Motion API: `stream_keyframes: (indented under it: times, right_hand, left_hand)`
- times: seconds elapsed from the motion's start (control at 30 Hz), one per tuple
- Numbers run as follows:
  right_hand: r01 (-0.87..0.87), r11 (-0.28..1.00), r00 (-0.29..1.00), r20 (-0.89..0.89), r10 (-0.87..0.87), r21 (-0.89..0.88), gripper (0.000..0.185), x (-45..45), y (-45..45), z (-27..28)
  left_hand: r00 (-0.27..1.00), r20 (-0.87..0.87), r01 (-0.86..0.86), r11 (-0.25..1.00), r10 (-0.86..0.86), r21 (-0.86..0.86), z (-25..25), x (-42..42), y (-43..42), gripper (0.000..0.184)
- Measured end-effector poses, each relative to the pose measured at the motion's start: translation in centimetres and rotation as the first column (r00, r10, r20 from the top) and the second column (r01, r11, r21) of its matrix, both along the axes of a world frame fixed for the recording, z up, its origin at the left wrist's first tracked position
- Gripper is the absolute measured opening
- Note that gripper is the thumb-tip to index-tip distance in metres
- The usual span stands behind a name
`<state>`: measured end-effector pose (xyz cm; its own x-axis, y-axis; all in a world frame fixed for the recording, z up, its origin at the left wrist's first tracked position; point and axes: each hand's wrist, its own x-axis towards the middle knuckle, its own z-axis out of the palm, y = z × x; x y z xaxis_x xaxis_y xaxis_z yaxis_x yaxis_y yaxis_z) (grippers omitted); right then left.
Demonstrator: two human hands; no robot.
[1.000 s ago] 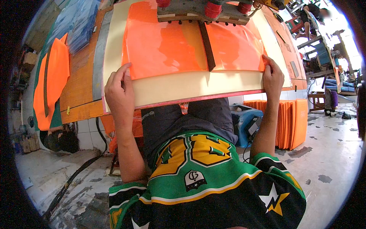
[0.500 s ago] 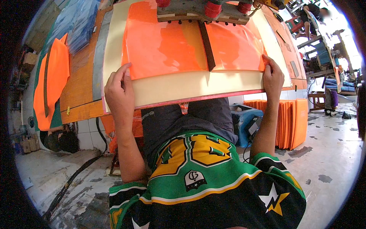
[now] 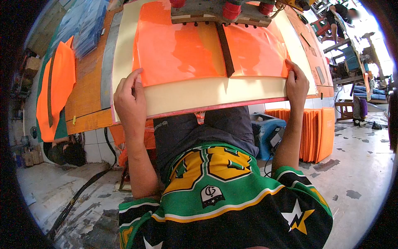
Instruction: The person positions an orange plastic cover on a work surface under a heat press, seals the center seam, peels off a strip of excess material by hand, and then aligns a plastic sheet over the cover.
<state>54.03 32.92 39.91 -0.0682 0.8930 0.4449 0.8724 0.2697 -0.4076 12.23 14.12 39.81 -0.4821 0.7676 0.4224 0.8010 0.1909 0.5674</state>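
A glossy orange plastic sheet (image 3: 178, 54) lies on a cream board (image 3: 215, 90) with a pink-red front edge. A narrow dark strip (image 3: 226, 56) runs down over the sheet from under the machine head (image 3: 219, 17). My left hand (image 3: 130, 95) is closed at the sheet's near left corner, index finger and thumb at its edge. At the near right corner, my right hand (image 3: 297, 83) has its fingers curled, the index fingertip touching the sheet. The machine head hides the sheet's far part.
Left on the wooden table (image 3: 87, 95) lie an orange piece with a dark stripe (image 3: 58, 87) and blue plastic sheets (image 3: 85, 29). Below right stand a blue container (image 3: 265, 133) and a stack of orange folders or panels (image 3: 315, 135). Another person (image 3: 338, 16) sits far right.
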Motion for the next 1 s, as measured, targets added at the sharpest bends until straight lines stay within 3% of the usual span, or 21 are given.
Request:
stream_keyframes:
  times: [1.0]
  right_hand:
    - [-0.008, 1.0, 1.0, -0.015, 0.008, 0.004, 0.034, 0.01, 0.05, -0.11]
  left_hand:
    - [0.999, 0.053, -0.011, 0.999, 0.012, -0.03, 0.22, 0.08, -0.01, 0.027]
